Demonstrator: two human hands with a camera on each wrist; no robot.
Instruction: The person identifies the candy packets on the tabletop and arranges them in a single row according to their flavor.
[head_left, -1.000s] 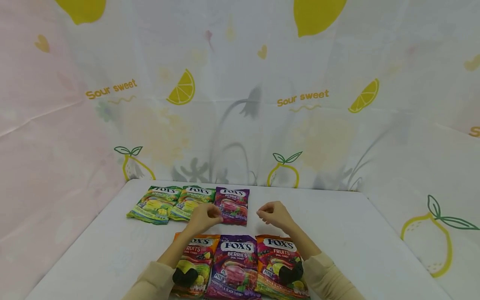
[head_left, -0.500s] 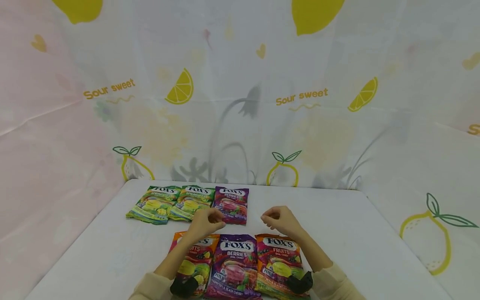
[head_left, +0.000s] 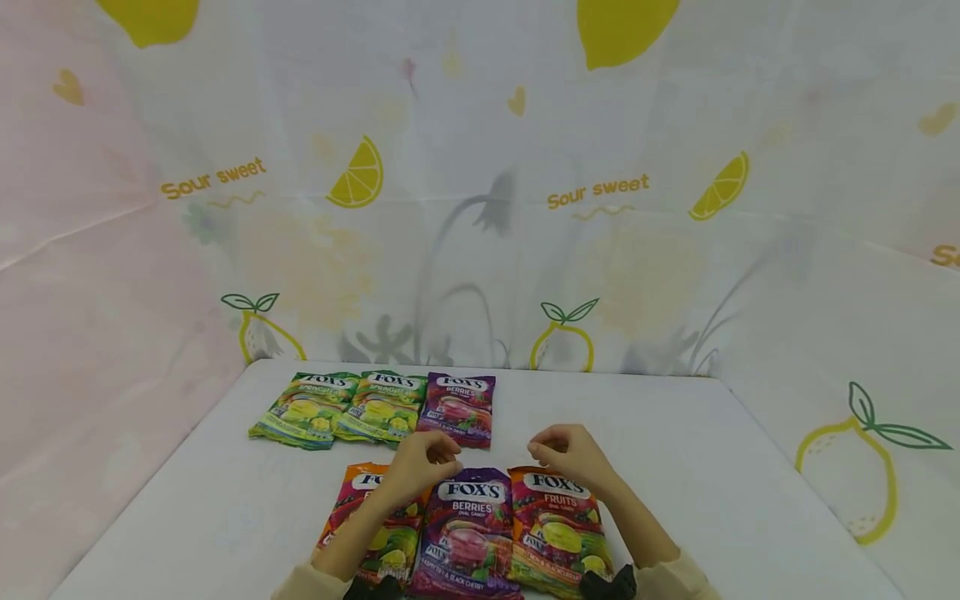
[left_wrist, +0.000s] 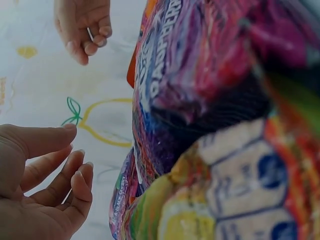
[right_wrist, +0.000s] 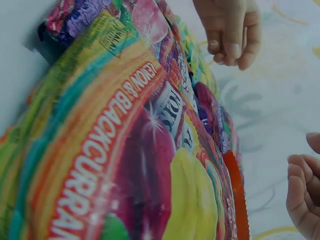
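In the head view my left hand (head_left: pixel 420 467) hovers over the top edges of an orange-red Fox's Fruits candy bag (head_left: pixel 397 542) and the purple Berries bag (head_left: pixel 467 537) beside it. Its fingers are loosely curved with nothing between them. My right hand (head_left: pixel 577 457) overlaps the top of the right-hand Fruits bag (head_left: pixel 558 537), also holding nothing, fingers relaxed. These bags form the near row. The left wrist view shows the left hand (left_wrist: pixel 47 185) beside the bags, thumb apart from the fingertips. Seen from the right wrist, the right hand (right_wrist: pixel 304 192) is partly cut off by the frame.
A second row lies farther back on the white table (head_left: pixel 675 475): two green Springtea bags (head_left: pixel 303 408) and a purple Berries bag (head_left: pixel 461 407) at its right end. Behind the table hangs a lemon-printed cloth (head_left: pixel 465 250), which also runs along both sides.
Both hands have drawn back toward the near row, and the right has shifted slightly to the right. The bags keep their places; the view has turned slightly.
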